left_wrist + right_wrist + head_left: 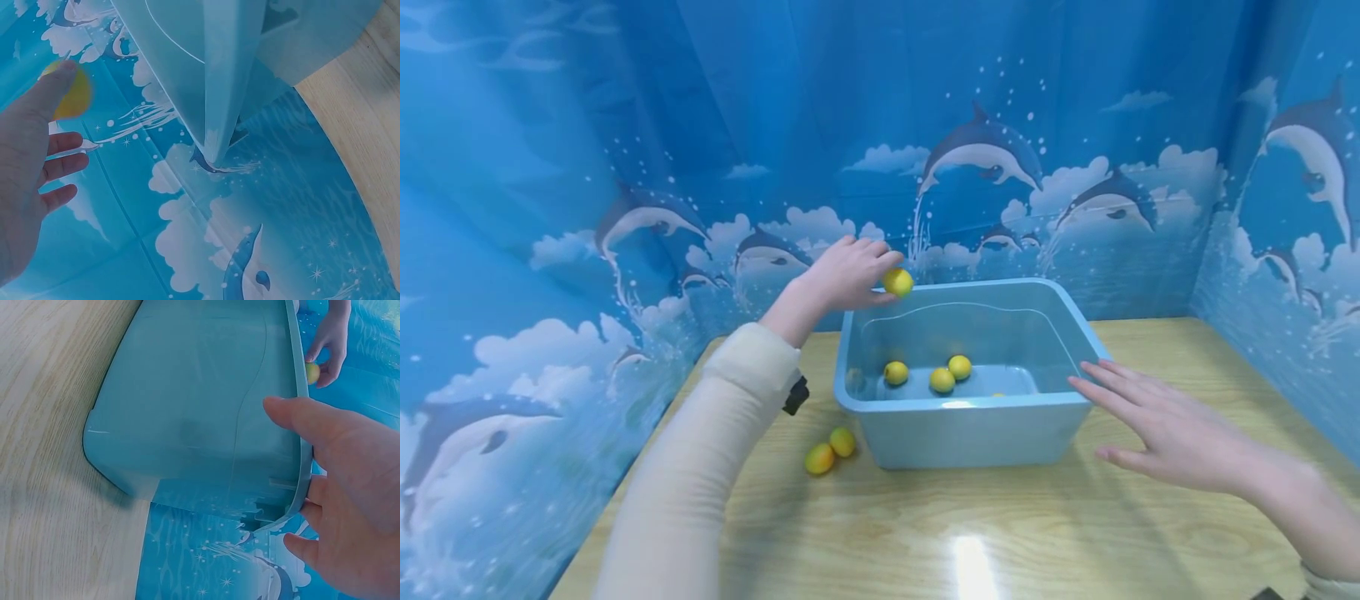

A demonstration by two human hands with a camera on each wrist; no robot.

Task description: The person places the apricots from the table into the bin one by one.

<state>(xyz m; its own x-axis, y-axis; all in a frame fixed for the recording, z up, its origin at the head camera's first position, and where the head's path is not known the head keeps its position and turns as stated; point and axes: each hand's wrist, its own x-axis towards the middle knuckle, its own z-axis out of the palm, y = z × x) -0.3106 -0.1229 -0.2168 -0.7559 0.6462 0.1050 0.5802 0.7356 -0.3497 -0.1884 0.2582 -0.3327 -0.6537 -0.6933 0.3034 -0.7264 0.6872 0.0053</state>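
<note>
My left hand (850, 275) pinches a small yellow lemon (898, 282) between thumb and fingers, above the back left rim of a light blue plastic bin (970, 433). In the left wrist view the lemon (74, 94) is blurred behind the thumb, and the other fingers are apart from it. Inside the bin several yellow lemons (942, 380) lie on the floor, one mostly hidden by the front wall. My right hand (1172, 425) has its fingers extended, with fingertips right at the bin's right rim. In the right wrist view its thumb (284, 415) overlaps the bin wall.
Two small yellow-orange fruits with green and reddish tinges, like little mangoes (820, 458), lie together on the wooden table (880, 533), left of the bin. A blue curtain (820, 100) printed with dolphins and clouds stands behind the table and along both sides.
</note>
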